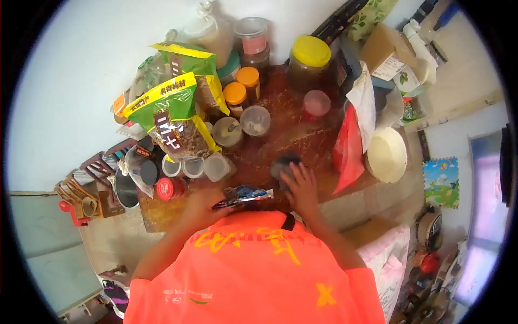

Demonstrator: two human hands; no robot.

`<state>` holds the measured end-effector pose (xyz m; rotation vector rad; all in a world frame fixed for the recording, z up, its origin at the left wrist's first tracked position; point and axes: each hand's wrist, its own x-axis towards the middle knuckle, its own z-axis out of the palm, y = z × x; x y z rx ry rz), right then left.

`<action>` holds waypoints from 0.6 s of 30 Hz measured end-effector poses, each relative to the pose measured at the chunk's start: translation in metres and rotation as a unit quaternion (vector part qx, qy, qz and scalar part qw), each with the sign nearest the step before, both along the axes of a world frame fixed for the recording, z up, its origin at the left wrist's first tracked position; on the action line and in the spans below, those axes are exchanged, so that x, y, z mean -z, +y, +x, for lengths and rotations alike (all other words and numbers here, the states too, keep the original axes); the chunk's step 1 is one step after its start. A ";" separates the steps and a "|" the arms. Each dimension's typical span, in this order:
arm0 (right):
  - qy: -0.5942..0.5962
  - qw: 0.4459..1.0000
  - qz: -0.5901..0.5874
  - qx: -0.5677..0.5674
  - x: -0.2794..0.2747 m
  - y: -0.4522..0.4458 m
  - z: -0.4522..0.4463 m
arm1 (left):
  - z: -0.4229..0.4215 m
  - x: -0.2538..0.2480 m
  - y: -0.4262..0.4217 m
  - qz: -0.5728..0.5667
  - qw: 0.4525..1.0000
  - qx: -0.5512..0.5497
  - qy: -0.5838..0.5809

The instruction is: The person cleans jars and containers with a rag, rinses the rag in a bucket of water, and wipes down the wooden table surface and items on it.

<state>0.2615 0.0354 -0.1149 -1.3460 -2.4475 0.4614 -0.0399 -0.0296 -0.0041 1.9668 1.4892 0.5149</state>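
My left hand is closed around a shiny foil packet with blue and dark print, held near the table's front edge close to my body. My right hand rests with fingers spread on the edge of a dark grey roundish thing on the table. That thing is blurred, and I cannot tell whether it is a cloth or a lidded container. Left of the hands stand a red-lidded jar and a small clear tub.
The worn brown-red table holds several jars, two green-yellow bags and a yellow-lidded jar. A small pink-lidded jar stands centre right. At the right edge are a red bag and a cream bowl.
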 end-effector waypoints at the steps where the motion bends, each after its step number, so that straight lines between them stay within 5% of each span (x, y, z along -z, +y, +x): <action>1: 0.004 1.000 -0.005 0.000 0.005 0.013 -0.005 | -0.004 0.000 -0.002 -0.003 1.000 0.013 0.006; 9: 0.086 0.987 0.109 0.080 0.030 0.131 -0.066 | -0.019 -0.004 -0.013 0.007 1.000 -0.007 0.007; 18: 0.054 0.998 -0.003 0.011 0.014 -0.005 0.007 | -0.013 0.000 -0.009 0.032 0.999 -0.015 0.012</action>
